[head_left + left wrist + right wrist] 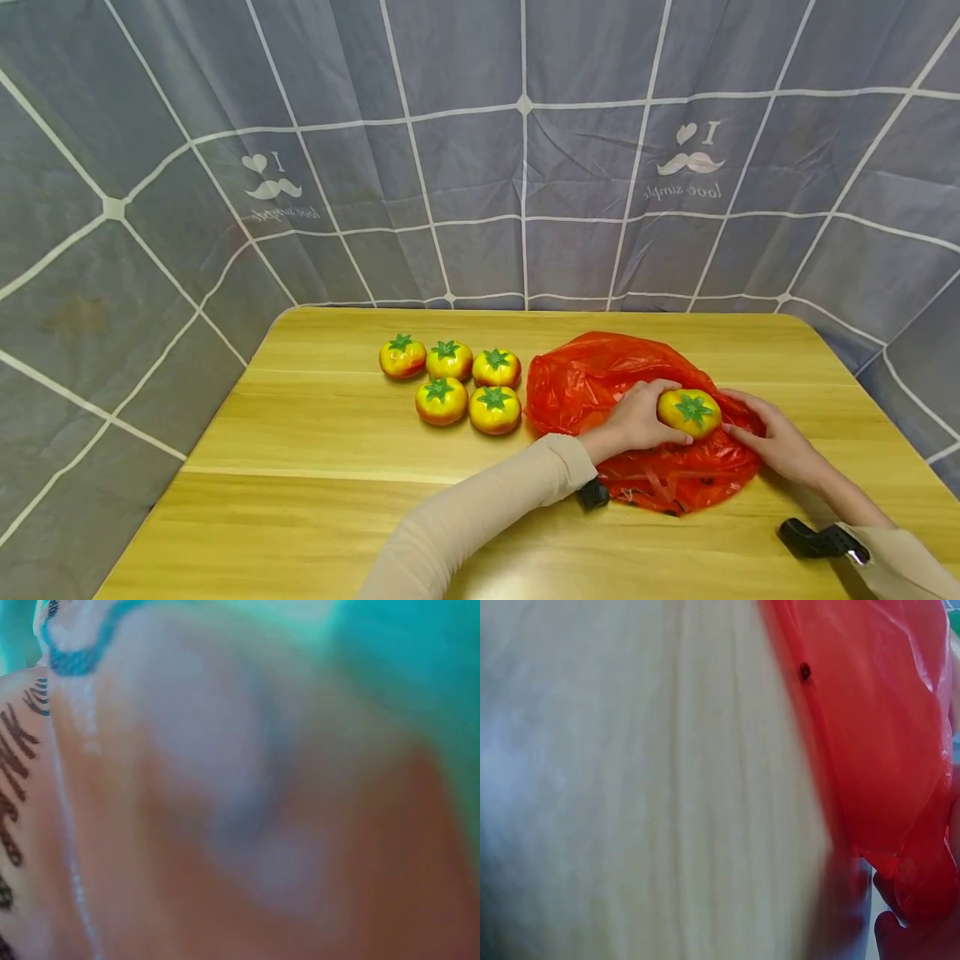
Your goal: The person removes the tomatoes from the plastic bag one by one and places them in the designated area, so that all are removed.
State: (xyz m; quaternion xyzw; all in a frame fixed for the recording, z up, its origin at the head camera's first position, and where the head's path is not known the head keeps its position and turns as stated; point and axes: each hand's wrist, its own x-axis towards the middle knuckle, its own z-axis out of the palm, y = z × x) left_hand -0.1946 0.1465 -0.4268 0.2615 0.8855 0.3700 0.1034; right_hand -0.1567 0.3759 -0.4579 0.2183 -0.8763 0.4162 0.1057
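Observation:
My left hand (641, 417) grips a shiny yellow-red tomato (688, 414) with a green star-shaped top, thumb on the near side and fingers on the far side. The tomato is over a crumpled red plastic bag (615, 362) lying on the table. At the bag's right side, my right hand (780, 442) holds its edge, fingertips close to the tomato. In the right wrist view, the bag (885, 735) hangs in folds by the fingers at the lower right. Only blurred bag plastic with dark print (15, 780) fills the left wrist view.
Several similar tomatoes (495, 410) stand in two rows on the wooden table (300, 517), left of the bag. A grey curtain (480, 167) with white lines hangs behind the table. Black wrist devices (813, 540) sit at both sleeve cuffs.

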